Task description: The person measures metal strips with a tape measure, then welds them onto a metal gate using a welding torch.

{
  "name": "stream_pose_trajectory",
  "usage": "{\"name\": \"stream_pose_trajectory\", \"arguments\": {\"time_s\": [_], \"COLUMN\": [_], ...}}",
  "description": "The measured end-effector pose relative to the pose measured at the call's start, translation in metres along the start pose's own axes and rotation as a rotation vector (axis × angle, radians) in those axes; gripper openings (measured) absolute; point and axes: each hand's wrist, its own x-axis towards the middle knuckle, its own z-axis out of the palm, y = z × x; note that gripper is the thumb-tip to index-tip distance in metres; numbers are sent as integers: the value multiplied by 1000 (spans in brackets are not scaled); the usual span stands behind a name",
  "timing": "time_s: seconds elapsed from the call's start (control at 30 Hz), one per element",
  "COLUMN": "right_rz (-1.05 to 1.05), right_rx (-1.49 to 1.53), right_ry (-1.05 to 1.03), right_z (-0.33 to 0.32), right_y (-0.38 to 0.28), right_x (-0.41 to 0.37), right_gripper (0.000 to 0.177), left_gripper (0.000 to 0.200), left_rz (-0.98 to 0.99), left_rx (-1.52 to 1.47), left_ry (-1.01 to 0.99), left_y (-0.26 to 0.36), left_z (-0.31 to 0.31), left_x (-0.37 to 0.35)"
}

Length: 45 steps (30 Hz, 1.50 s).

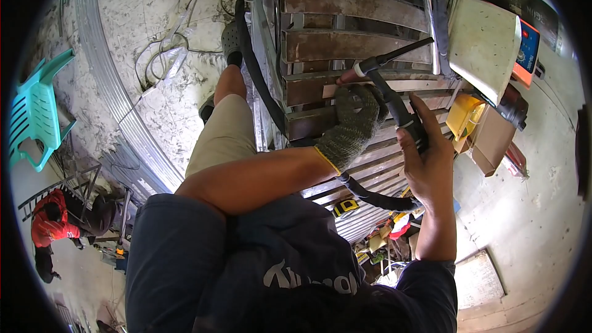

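Note:
My right hand, bare, is wrapped round the black handle of a TIG welding torch. The torch has a long dark back cap pointing up to the right and a pinkish nozzle pointing left. Just below the nozzle, my left hand, in a grey knitted glove with a yellow cuff edge, is closed with its fingers curled. What it holds, if anything, is hidden. A short copper-coloured strip lies by its fingers, under the nozzle. Beneath both hands is a slatted metal bench with brown, stained slats.
A thick black cable runs down the bench's left side. An orange and blue machine, a pale panel and a cardboard box stand right. A tape measure lies below. Left are a turquoise chair and a person in red.

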Motion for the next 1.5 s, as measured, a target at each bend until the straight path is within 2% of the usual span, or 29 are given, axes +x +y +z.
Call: {"name": "stream_pose_trajectory", "arguments": {"time_s": [0.23,0.3,0.4,0.53,0.67,0.9,1.17,1.27,1.5], "right_rz": [-108,-55,-71,114,38,76,67,-6,57], "right_rx": [-26,-17,-13,61,79,110,108,118,90], "right_ry": [-14,-16,-36,1,102,56,10,42,-9], "right_z": [1,1,0,2,4,7,5,10,4], "right_y": [-4,-10,-7,-5,9,12,14,19,15], "right_x": [-1,-2,-3,-9,-13,-11,-6,-4,-3], "right_gripper": [56,45,51,74,71,65,64,62,62], "left_gripper": [29,30,31,32,34,40,40,40,40], "left_rz": [52,63,75,79,71,151,164,168,184], "left_rx": [113,136,173,224,249,377,368,369,373], "left_ry": [-40,-50,-71,-86,-101,-216,-189,-183,-174], "left_y": [-6,-7,-8,-5,-6,-8,-11,-11,-10], "left_z": [-9,-10,-11,-7,-5,-20,-21,-21,-24], "left_x": [6,8,12,19,24,28,27,28,30]}}
